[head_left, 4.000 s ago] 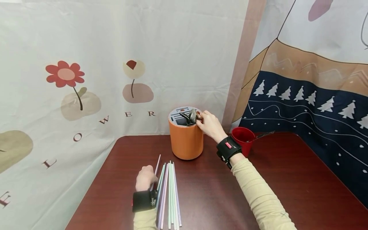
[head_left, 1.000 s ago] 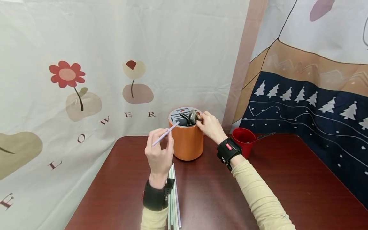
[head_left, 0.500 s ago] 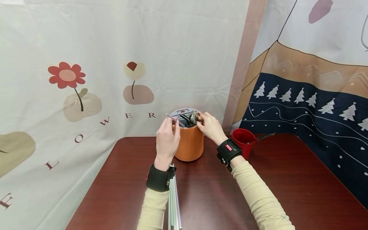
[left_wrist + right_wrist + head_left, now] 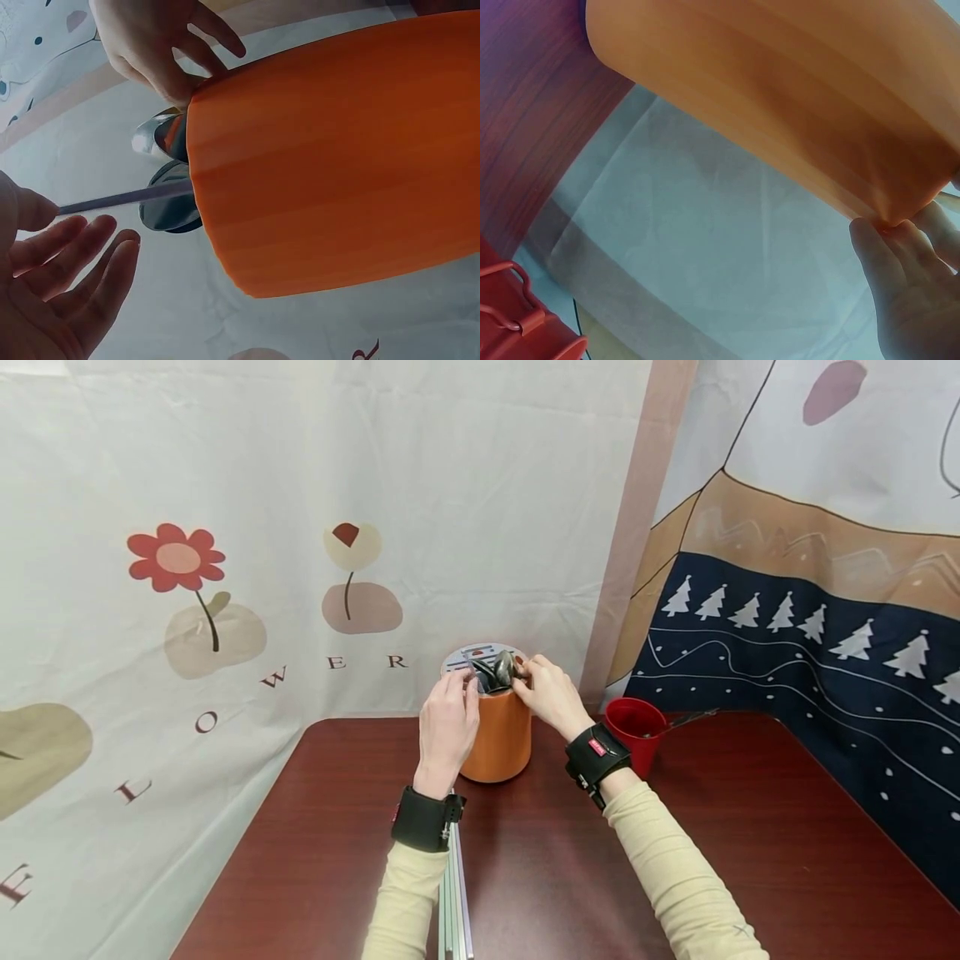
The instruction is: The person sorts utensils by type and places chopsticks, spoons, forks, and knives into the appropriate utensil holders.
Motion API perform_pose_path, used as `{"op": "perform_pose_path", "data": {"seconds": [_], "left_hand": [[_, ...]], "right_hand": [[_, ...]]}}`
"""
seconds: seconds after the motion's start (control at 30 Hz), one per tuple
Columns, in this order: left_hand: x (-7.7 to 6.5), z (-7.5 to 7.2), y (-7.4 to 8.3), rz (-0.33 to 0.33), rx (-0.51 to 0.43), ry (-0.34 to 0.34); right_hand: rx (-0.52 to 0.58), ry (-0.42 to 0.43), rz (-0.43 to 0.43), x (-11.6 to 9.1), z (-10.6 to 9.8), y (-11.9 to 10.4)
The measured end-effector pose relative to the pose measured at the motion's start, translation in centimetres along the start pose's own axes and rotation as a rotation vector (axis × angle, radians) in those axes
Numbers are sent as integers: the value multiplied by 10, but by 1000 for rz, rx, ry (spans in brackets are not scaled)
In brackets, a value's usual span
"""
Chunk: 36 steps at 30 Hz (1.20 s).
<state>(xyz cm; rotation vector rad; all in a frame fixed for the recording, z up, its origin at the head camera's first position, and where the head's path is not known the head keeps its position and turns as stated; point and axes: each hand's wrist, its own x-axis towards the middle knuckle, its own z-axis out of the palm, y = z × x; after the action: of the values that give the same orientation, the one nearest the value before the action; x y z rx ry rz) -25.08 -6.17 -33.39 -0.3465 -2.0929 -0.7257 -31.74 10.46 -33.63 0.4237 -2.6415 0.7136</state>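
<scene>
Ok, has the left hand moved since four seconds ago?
Yes: the left hand has risen forward and right, toward the top of the orange utensil holder.

Cream sleeves (image 4: 678, 872) — black wristbands (image 4: 422, 821), red tags (image 4: 597, 747).

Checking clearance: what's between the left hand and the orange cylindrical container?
In the left wrist view, a thin purple stick runs from hand to container, before a dark rounded utensil.

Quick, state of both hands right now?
Left hand: closed, pinching a purplish stick.
Right hand: closed, holding the orange canister at its rim.
</scene>
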Motion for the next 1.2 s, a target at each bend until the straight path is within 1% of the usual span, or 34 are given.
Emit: {"op": "perform_pose_path", "data": {"seconds": [0.2,0.33,0.53,0.7,0.8,0.9,1.0,1.13,1.2], "left_hand": [[1,1,-2,-21,5,-29],[-4,1,-3,-31,13,-38],[-17,2,-11,-69,39,-64],[-34,2,-20,-96,56,-113],[-45,0,-28,-122,75,-163],[-55,-4,-34,-160,96,-230],[-64,-9,-40,-216,112,-318],[-74,-15,-47,-307,135,-435],[-78,-18,-51,-349,145,-481]], "right_hand": [[1,8,6,1,2,0],[1,6,6,0,1,-1],[-5,-4,2,-1,-1,-2],[-1,-17,13,-1,-2,-2],[0,-19,19,0,-2,-2],[-2,-21,20,0,-2,-2],[-4,-22,15,0,-1,-2],[-5,-20,11,0,-1,-2],[-7,-24,14,1,-1,-3]]}}
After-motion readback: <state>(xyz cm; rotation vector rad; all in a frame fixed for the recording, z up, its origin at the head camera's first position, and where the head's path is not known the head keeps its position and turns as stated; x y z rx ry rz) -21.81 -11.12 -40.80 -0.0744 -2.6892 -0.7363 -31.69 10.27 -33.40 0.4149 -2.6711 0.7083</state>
